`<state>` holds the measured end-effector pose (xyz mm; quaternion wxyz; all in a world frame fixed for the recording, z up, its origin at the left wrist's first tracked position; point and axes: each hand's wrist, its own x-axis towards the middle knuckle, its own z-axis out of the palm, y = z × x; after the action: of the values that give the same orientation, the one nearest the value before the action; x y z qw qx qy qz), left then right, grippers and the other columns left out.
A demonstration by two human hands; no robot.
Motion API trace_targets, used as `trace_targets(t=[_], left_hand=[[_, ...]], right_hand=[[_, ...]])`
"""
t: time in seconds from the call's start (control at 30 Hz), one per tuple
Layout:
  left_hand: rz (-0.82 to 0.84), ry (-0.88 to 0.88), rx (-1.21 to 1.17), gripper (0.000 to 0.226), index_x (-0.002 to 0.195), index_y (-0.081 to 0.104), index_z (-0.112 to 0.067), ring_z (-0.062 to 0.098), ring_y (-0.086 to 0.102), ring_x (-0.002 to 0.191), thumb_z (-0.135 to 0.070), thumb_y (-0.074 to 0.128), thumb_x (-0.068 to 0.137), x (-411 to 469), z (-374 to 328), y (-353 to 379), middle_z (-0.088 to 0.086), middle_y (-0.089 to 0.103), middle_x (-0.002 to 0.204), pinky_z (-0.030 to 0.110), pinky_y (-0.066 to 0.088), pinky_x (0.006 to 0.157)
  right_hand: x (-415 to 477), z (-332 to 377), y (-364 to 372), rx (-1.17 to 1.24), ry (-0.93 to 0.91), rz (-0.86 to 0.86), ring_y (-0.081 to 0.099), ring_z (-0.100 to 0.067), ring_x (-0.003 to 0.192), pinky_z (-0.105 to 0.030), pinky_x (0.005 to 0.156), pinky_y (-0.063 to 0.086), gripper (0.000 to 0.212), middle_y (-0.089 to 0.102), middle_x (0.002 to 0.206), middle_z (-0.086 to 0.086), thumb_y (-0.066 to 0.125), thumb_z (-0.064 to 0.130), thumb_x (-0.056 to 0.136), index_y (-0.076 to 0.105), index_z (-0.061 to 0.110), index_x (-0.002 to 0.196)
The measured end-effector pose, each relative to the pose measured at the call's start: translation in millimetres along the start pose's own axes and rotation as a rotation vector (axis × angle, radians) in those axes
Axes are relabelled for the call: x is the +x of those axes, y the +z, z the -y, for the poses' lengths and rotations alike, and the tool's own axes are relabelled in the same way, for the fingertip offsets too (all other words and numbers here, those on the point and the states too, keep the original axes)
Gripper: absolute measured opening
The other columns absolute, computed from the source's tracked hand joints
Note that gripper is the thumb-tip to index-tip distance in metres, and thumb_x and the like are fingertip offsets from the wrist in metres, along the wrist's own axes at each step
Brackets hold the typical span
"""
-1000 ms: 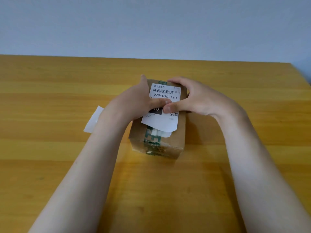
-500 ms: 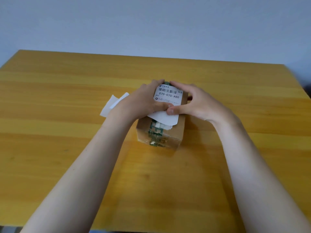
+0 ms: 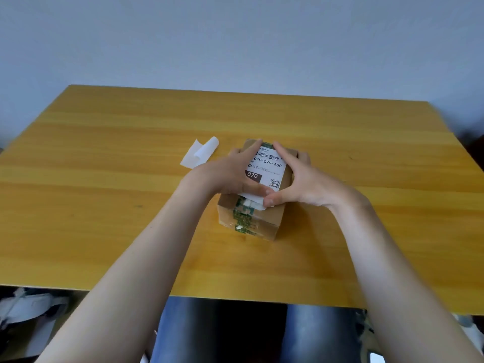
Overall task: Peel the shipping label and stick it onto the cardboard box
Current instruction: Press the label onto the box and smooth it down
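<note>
Left hand (image 3: 230, 176) and right hand (image 3: 306, 182) side by side, palms down, fingers straight, thumb tips together between them.

We see a matt cardboard box (image 3: 271, 218), glossy tape (image 3: 243, 214) along it, a smooth paper label (image 3: 267, 166) atop it, and a satin wood-grain desk (image 3: 104, 179) beneath it.

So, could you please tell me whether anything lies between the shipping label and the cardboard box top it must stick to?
Nothing loose shows. The shipping label lies on the cardboard box top under the left hand and right hand; only green tape and a white scrap show beneath its near edge. The peeled backing lies apart.
</note>
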<state>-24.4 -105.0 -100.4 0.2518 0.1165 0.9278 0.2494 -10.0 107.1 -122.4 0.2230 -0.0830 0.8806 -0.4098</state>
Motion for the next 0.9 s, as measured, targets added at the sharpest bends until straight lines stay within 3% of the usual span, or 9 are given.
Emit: trace_targets(t=[0.13, 0.2, 0.33, 0.43, 0.5, 0.57, 0.77, 0.9], left_hand=[[0.052, 0.005, 0.026, 0.139, 0.159, -0.014, -0.052, 0.027, 0.040, 0.146, -0.068, 0.086, 0.065, -15.4, 3.6, 4.2, -0.006, 0.018, 0.169, 0.051, 0.039, 0.115], [0.050, 0.016, 0.009, 0.135, 0.159, -0.012, -0.053, 0.026, 0.042, 0.142, -0.068, 0.085, 0.067, -21.1, 6.1, 6.6, -0.006, 0.023, 0.166, 0.051, 0.040, 0.114], [-0.024, 0.070, -0.148, 0.101, 0.164, 0.008, -0.046, 0.020, 0.056, 0.131, -0.065, 0.070, 0.086, -30.1, 6.9, 8.5, -0.008, 0.047, 0.156, 0.047, 0.050, 0.106], [-0.143, 0.060, -0.216, 0.080, 0.161, 0.033, -0.038, 0.015, 0.070, 0.105, -0.059, 0.068, 0.091, -32.0, -0.2, 6.5, -0.011, 0.063, 0.133, 0.045, 0.065, 0.077], [-0.215, 0.069, -0.196, 0.073, 0.158, 0.043, -0.034, 0.012, 0.069, 0.098, -0.048, 0.073, 0.092, -30.3, -5.1, 9.4, -0.006, 0.067, 0.132, 0.033, 0.060, 0.070], [-0.275, 0.079, -0.175, 0.070, 0.156, 0.047, -0.032, 0.015, 0.068, 0.105, -0.042, 0.075, 0.092, -28.4, -4.7, 13.7, -0.003, 0.066, 0.139, 0.028, 0.053, 0.075], [-0.295, 0.118, -0.257, 0.072, 0.153, 0.051, -0.032, 0.011, 0.065, 0.119, -0.039, 0.081, 0.087, -30.2, 3.1, 18.8, -0.011, 0.061, 0.147, 0.033, 0.056, 0.095], [-0.202, 0.105, -0.236, 0.085, 0.158, 0.040, -0.038, 0.016, 0.065, 0.113, -0.042, 0.082, 0.085, -32.3, 4.5, 14.4, -0.012, 0.059, 0.145, 0.040, 0.059, 0.092]], right_hand=[[-13.4, -0.5, 7.4, -0.069, 0.033, 0.063, 0.018, -0.025, 0.156, -0.036, 0.106, 0.026, 0.164, 0.001, 0.168, 0.009, 0.094, 0.074, 0.034, -0.008, 0.057, 0.162], [-19.6, -0.5, 11.7, -0.050, 0.027, 0.054, 0.019, -0.026, 0.156, -0.037, 0.107, 0.028, 0.158, 0.002, 0.168, 0.010, 0.092, 0.077, 0.039, -0.005, 0.056, 0.162], [-31.3, 5.8, 23.4, 0.113, -0.011, -0.106, 0.027, -0.020, 0.154, -0.034, 0.104, 0.034, 0.109, 0.020, 0.167, 0.011, 0.069, 0.078, 0.073, 0.018, 0.050, 0.165], [-34.4, 10.3, 31.8, 0.159, -0.012, -0.243, 0.027, -0.016, 0.156, -0.029, 0.101, 0.029, 0.077, 0.023, 0.171, 0.011, 0.060, 0.066, 0.094, 0.032, 0.045, 0.163], [-34.6, 10.1, 36.6, 0.174, -0.011, -0.292, 0.032, -0.016, 0.153, -0.028, 0.100, 0.032, 0.077, 0.027, 0.170, 0.009, 0.066, 0.061, 0.094, 0.035, 0.042, 0.162], [-35.0, 10.0, 39.5, 0.179, -0.017, -0.319, 0.038, -0.015, 0.148, -0.028, 0.097, 0.035, 0.081, 0.032, 0.167, 0.008, 0.073, 0.056, 0.092, 0.036, 0.040, 0.162], [-32.4, 8.8, 42.6, 0.236, -0.029, -0.349, 0.046, -0.005, 0.125, -0.014, 0.076, 0.043, 0.095, 0.042, 0.158, 0.006, 0.087, 0.050, 0.080, 0.041, 0.037, 0.161], [-33.6, 10.6, 40.6, 0.239, -0.013, -0.315, 0.043, -0.007, 0.128, -0.017, 0.081, 0.043, 0.112, 0.039, 0.153, 0.006, 0.095, 0.050, 0.068, 0.038, 0.035, 0.163]])
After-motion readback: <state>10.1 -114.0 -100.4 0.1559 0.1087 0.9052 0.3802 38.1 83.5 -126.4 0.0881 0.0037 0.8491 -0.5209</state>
